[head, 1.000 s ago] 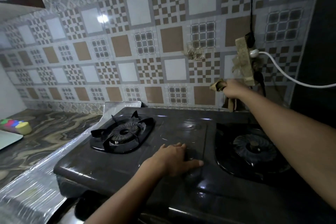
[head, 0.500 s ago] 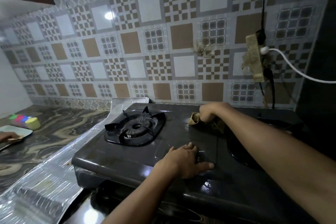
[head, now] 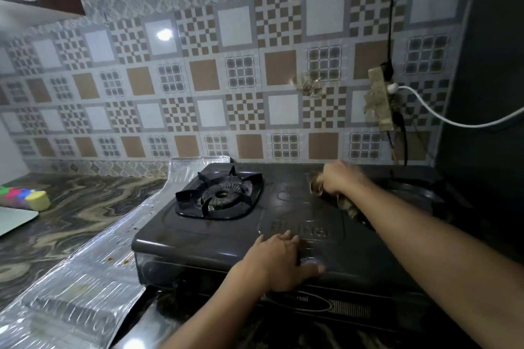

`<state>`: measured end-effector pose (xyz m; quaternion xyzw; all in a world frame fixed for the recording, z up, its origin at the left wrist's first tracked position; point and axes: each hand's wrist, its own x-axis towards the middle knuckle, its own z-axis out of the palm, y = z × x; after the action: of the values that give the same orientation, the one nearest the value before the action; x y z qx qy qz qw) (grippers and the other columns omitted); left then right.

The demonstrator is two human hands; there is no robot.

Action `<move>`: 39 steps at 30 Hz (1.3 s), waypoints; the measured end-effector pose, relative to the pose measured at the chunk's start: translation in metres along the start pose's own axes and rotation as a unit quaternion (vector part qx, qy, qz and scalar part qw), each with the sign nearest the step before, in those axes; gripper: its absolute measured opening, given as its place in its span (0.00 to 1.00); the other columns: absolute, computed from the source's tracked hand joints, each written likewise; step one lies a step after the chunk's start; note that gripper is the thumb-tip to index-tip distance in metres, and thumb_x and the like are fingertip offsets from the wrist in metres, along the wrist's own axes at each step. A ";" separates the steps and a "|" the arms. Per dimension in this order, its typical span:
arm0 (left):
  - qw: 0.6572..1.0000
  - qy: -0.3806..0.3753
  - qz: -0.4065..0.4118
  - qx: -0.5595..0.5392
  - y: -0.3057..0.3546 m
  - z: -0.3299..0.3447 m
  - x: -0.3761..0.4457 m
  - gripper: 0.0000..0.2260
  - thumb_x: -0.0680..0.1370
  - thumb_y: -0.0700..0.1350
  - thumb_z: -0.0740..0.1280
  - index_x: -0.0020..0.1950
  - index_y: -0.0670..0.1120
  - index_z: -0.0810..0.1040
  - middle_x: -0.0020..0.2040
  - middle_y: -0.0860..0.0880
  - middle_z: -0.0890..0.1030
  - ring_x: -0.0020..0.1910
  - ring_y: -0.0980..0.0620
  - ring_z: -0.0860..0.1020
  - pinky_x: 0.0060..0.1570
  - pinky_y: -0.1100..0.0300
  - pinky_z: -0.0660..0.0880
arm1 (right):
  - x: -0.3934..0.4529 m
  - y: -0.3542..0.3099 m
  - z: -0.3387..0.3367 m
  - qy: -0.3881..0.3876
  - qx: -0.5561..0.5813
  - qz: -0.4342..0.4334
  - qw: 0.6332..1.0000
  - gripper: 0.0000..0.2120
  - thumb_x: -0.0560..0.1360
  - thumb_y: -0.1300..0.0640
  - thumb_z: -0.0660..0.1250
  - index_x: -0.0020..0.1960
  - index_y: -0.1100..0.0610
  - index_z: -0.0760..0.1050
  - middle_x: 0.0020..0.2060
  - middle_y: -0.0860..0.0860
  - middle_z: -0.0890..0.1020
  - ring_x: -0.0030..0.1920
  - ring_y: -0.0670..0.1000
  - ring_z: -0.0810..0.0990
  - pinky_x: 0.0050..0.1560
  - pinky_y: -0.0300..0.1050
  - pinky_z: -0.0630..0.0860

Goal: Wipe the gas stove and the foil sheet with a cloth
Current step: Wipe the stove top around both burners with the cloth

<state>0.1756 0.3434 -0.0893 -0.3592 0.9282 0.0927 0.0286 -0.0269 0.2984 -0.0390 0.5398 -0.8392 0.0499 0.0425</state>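
A black two-burner gas stove (head: 283,215) stands on the counter. Its left burner (head: 219,195) carries a pan support; the right burner (head: 408,195) is partly hidden by my right arm. My right hand (head: 340,180) grips a brownish cloth (head: 317,187) and presses it on the stove top between the burners. My left hand (head: 279,262) rests flat on the stove's front edge, fingers spread. A shiny foil sheet (head: 85,286) lies under and to the left of the stove, with small brown crumbs on it.
A marbled counter (head: 71,207) extends left, bearing a yellow sponge (head: 38,200) with coloured pieces and a white board (head: 14,221). A power strip (head: 381,99) with a white cable (head: 453,122) hangs on the tiled wall behind the stove. A dark wall stands at the right.
My right hand brought the cloth down from near the power strip onto the stove top and has slid it rightward between the burners. My left hand has stayed on the front edge.
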 end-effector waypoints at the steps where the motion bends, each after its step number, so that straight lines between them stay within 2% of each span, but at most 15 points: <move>1: 1.000 0.005 -0.002 0.007 -0.001 0.002 -0.007 0.33 0.76 0.68 0.56 0.74 0.48 0.64 0.74 0.48 0.65 0.74 0.47 0.63 0.72 0.46 0.57 | -0.011 -0.006 0.011 -0.012 -0.018 -0.003 1.000 0.13 0.76 0.57 0.62 0.59 0.58 0.75 0.52 0.56 0.78 0.51 0.56 0.78 0.46 0.47 0.73; 4: 1.000 0.015 -0.004 0.022 -0.006 0.009 -0.023 0.35 0.77 0.66 0.57 0.75 0.45 0.61 0.76 0.46 0.61 0.75 0.47 0.58 0.73 0.47 0.53 | -0.045 -0.023 0.031 -0.019 -0.048 -0.017 0.999 0.16 0.76 0.58 0.61 0.63 0.58 0.74 0.59 0.57 0.78 0.59 0.58 0.78 0.53 0.49 0.75; 8: 0.999 0.000 -0.007 0.033 -0.012 0.018 -0.032 0.38 0.77 0.66 0.56 0.79 0.44 0.51 0.79 0.44 0.51 0.78 0.45 0.51 0.75 0.46 0.48 | -0.095 -0.034 0.028 -0.016 -0.046 -0.027 0.998 0.16 0.76 0.59 0.57 0.62 0.59 0.74 0.59 0.58 0.77 0.60 0.60 0.77 0.54 0.50 0.74; 10: 0.999 0.004 -0.006 0.037 -0.014 0.026 -0.033 0.39 0.77 0.66 0.56 0.79 0.44 0.48 0.79 0.44 0.48 0.78 0.45 0.48 0.75 0.46 0.45 | -0.114 -0.028 0.022 -0.040 0.001 -0.004 0.999 0.15 0.75 0.59 0.57 0.58 0.56 0.76 0.56 0.57 0.78 0.57 0.60 0.78 0.52 0.50 0.75; 13: 0.999 0.015 0.006 0.036 -0.018 0.041 -0.036 0.42 0.77 0.67 0.56 0.79 0.44 0.43 0.79 0.44 0.43 0.78 0.45 0.42 0.74 0.45 0.41 | -0.136 -0.003 0.010 -0.074 0.156 0.049 0.984 0.12 0.72 0.60 0.58 0.47 0.53 0.80 0.47 0.55 0.82 0.48 0.57 0.81 0.44 0.46 0.76; 17: 0.998 0.037 0.013 0.058 -0.020 0.056 -0.037 0.46 0.75 0.69 0.57 0.78 0.44 0.37 0.78 0.44 0.36 0.76 0.45 0.35 0.73 0.44 0.35 | -0.156 0.044 -0.003 0.021 0.236 0.148 0.960 0.12 0.75 0.58 0.60 0.53 0.52 0.79 0.50 0.56 0.82 0.51 0.59 0.78 0.50 0.48 0.76; 19: 0.998 0.039 0.018 0.055 -0.020 0.058 -0.039 0.47 0.75 0.68 0.57 0.78 0.43 0.36 0.78 0.43 0.35 0.76 0.44 0.34 0.73 0.44 0.34 | -0.162 0.056 0.000 0.082 0.227 0.198 0.950 0.14 0.76 0.59 0.58 0.59 0.52 0.76 0.57 0.57 0.79 0.57 0.60 0.76 0.56 0.50 0.74; 21: 0.997 0.044 0.018 0.057 -0.020 0.059 -0.040 0.47 0.75 0.68 0.58 0.77 0.43 0.35 0.78 0.43 0.35 0.76 0.44 0.34 0.72 0.44 0.34 | -0.163 0.054 0.012 0.104 0.248 0.223 0.937 0.20 0.76 0.62 0.57 0.67 0.54 0.71 0.64 0.57 0.75 0.64 0.59 0.72 0.62 0.51 0.70; 23: 0.996 0.059 0.021 0.060 -0.021 0.060 -0.040 0.47 0.75 0.68 0.58 0.77 0.43 0.35 0.78 0.43 0.35 0.76 0.43 0.34 0.72 0.43 0.34 | -0.167 0.038 0.033 0.097 0.245 0.217 0.940 0.23 0.75 0.63 0.56 0.70 0.55 0.68 0.68 0.54 0.72 0.68 0.56 0.69 0.66 0.49 0.66; 26: 0.996 0.074 0.022 0.054 -0.021 0.065 -0.039 0.47 0.74 0.67 0.59 0.77 0.43 0.35 0.78 0.43 0.36 0.76 0.43 0.34 0.72 0.43 0.34 | -0.178 0.005 0.067 0.131 0.146 0.161 0.967 0.24 0.73 0.61 0.58 0.68 0.51 0.71 0.68 0.46 0.72 0.71 0.49 0.65 0.69 0.48 0.61; 30: 0.995 0.086 0.026 0.052 -0.023 0.069 -0.038 0.47 0.74 0.67 0.60 0.77 0.44 0.35 0.78 0.43 0.36 0.76 0.43 0.34 0.72 0.43 0.33 | -0.192 -0.039 0.081 0.165 0.180 0.082 0.966 0.27 0.64 0.60 0.54 0.61 0.53 0.77 0.62 0.47 0.78 0.68 0.51 0.71 0.66 0.51 0.64; 33: 0.994 0.094 0.026 0.052 -0.024 0.070 -0.039 0.47 0.74 0.67 0.60 0.77 0.44 0.35 0.78 0.43 0.36 0.76 0.43 0.34 0.71 0.43 0.32 | -0.201 -0.053 0.079 0.143 0.236 0.036 0.960 0.26 0.63 0.59 0.54 0.58 0.53 0.79 0.58 0.47 0.80 0.63 0.50 0.75 0.63 0.44 0.68; 36: 0.994 0.096 0.024 0.049 -0.023 0.069 -0.039 0.47 0.74 0.65 0.61 0.77 0.44 0.35 0.78 0.44 0.35 0.76 0.44 0.34 0.72 0.43 0.33 | -0.203 -0.032 0.052 0.076 0.368 0.089 0.923 0.14 0.73 0.60 0.63 0.55 0.50 0.79 0.51 0.49 0.83 0.56 0.51 0.79 0.51 0.40 0.72; 37: 0.994 0.097 0.024 0.048 -0.023 0.069 -0.040 0.47 0.74 0.65 0.61 0.77 0.44 0.35 0.78 0.44 0.36 0.76 0.44 0.34 0.72 0.43 0.33 | -0.202 -0.021 0.039 0.081 0.395 0.119 0.908 0.12 0.74 0.60 0.65 0.55 0.50 0.79 0.50 0.50 0.83 0.55 0.53 0.79 0.50 0.41 0.72; 39: 0.994 0.100 0.022 0.045 -0.023 0.070 -0.040 0.47 0.74 0.65 0.62 0.77 0.44 0.35 0.78 0.44 0.35 0.76 0.44 0.34 0.72 0.43 0.33 | -0.199 0.001 0.017 0.129 0.396 0.169 0.893 0.15 0.75 0.62 0.63 0.59 0.52 0.78 0.53 0.54 0.82 0.57 0.56 0.78 0.54 0.45 0.72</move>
<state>0.2195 0.3665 -0.1563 -0.3449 0.9372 0.0152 -0.0501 0.0540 0.4766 -0.0807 0.3503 -0.8157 0.4539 -0.0765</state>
